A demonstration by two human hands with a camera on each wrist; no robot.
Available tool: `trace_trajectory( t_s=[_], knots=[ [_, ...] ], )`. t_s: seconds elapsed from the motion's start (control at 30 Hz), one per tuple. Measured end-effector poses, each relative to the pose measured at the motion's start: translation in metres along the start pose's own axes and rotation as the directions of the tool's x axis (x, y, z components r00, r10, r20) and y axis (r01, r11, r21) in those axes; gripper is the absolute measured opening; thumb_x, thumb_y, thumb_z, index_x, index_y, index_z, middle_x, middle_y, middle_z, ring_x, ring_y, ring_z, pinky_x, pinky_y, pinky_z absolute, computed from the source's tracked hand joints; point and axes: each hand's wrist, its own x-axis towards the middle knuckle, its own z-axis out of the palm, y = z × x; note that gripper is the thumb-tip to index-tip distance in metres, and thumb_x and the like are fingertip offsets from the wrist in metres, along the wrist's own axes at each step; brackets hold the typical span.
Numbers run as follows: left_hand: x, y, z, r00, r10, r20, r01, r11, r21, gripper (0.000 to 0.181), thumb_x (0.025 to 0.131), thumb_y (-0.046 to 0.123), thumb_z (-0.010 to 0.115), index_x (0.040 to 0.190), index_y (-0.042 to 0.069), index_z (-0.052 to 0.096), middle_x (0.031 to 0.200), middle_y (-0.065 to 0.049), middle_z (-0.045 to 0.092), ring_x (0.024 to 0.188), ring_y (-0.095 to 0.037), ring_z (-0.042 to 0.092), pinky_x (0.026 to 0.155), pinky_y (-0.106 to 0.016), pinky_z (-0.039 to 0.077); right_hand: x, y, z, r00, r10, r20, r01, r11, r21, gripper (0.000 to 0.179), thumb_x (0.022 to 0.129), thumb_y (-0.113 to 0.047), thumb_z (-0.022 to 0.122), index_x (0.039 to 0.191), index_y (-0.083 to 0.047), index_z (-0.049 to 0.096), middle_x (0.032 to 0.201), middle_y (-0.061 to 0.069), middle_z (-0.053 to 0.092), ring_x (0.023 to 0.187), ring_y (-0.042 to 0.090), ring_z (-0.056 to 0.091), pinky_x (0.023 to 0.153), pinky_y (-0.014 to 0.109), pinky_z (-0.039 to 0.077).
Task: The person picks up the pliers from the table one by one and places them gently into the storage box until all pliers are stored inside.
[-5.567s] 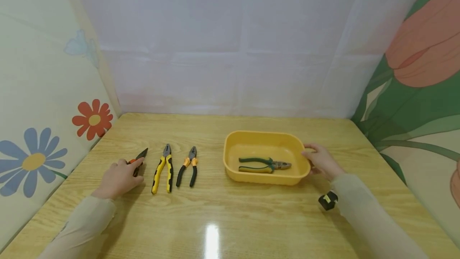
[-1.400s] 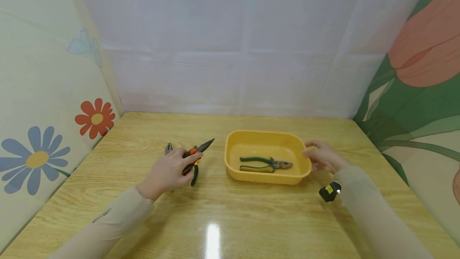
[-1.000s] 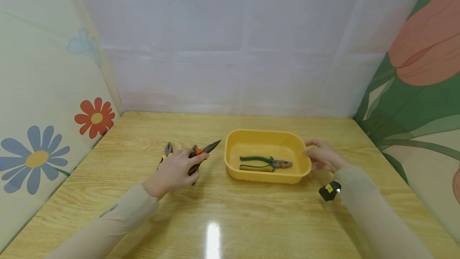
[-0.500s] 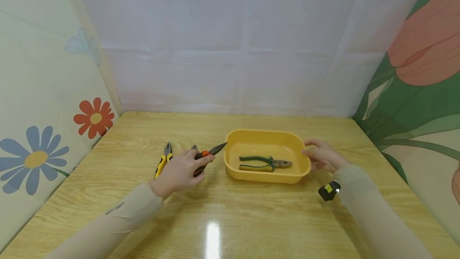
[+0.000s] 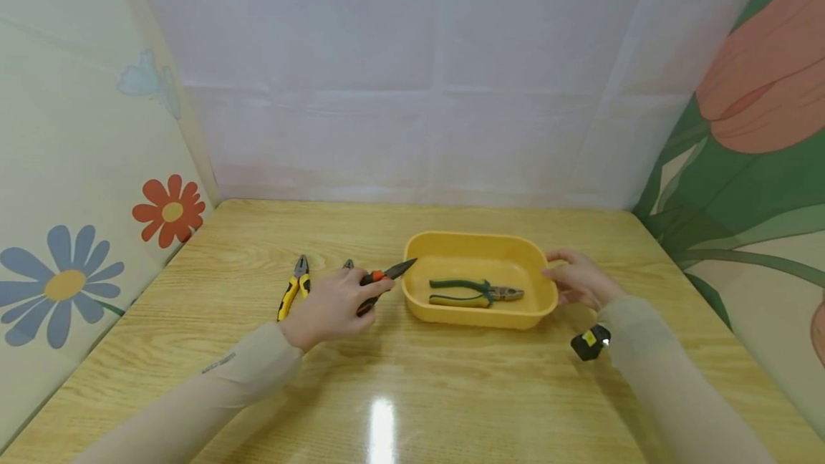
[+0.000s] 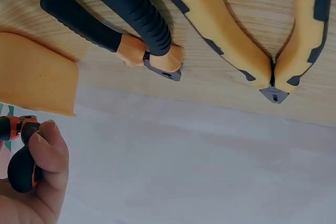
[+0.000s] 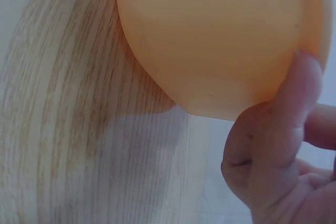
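Observation:
My left hand grips long-nose pliers with orange-and-black handles. Their dark tip points right and overlaps the left rim of the yellow plastic bin. In the left wrist view, thumb and fingers close round a handle. At the bin's right end, my right hand holds the rim and end wall; the right wrist view shows a thumb against the wall. Green-handled combination pliers lie inside the bin, head to the right.
Left of the bin lie yellow-and-black pliers and black-and-orange pliers, the latter mostly hidden behind my left hand in the head view. A small black box sits by my right cuff. A pale cloth hangs behind the wooden table.
My left hand took the long-nose pliers from the table's left side and carried them right, past the other pliers, to the bin's left rim. My right hand stays at the bin, which has not moved.

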Motion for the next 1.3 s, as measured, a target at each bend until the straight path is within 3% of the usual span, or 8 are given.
trace_trajectory(
  t_s=[0.5,0.77,1.1,1.3],
  knots=[
    [0.014,0.007,-0.003,0.993,-0.007,0.115,0.010,1.000,-0.022,0.043,0.087,0.018,0.064,0.130,0.019,0.064,0.098,-0.014,0.059,0.075,-0.021,0.052,0.053,-0.031,0.040,0.002,0.003,0.000,1.000,0.003,-0.011,-0.003,1.000,-0.004,0.052,0.099,-0.008,0.049,0.143,0.008,0.026,0.101,0.010,0.059,0.077,0.013,0.062,0.065,0.032,0.054],
    [0.019,0.006,-0.002,0.990,0.001,0.144,0.003,1.000,-0.024,0.044,0.089,0.020,0.063,0.132,0.020,0.063,0.099,-0.013,0.059,0.073,-0.020,0.050,0.049,-0.028,0.036,0.001,0.003,-0.001,1.000,0.010,-0.006,-0.010,1.000,-0.007,0.051,0.099,-0.008,0.048,0.142,0.008,0.027,0.097,0.008,0.059,0.076,0.013,0.060,0.063,0.031,0.053],
    [0.029,0.009,-0.002,0.978,0.000,0.208,0.002,1.000,-0.008,0.045,0.091,0.022,0.059,0.137,0.023,0.059,0.112,-0.019,0.060,0.085,-0.028,0.058,0.058,-0.036,0.046,-0.001,0.000,0.000,1.000,0.009,-0.011,-0.009,1.000,-0.004,0.053,0.100,-0.009,0.048,0.144,0.008,0.024,0.104,0.012,0.059,0.078,0.013,0.062,0.064,0.031,0.054],
    [0.035,0.007,0.001,0.977,0.042,0.207,-0.038,0.999,-0.020,0.045,0.092,0.021,0.058,0.137,0.022,0.059,0.104,-0.016,0.059,0.075,-0.022,0.051,0.057,-0.033,0.043,-0.001,-0.001,0.001,1.000,0.008,-0.011,-0.007,1.000,0.009,0.053,0.100,-0.008,0.048,0.144,0.009,0.024,0.105,0.013,0.058,0.079,0.013,0.062,0.066,0.033,0.055]
  ],
)
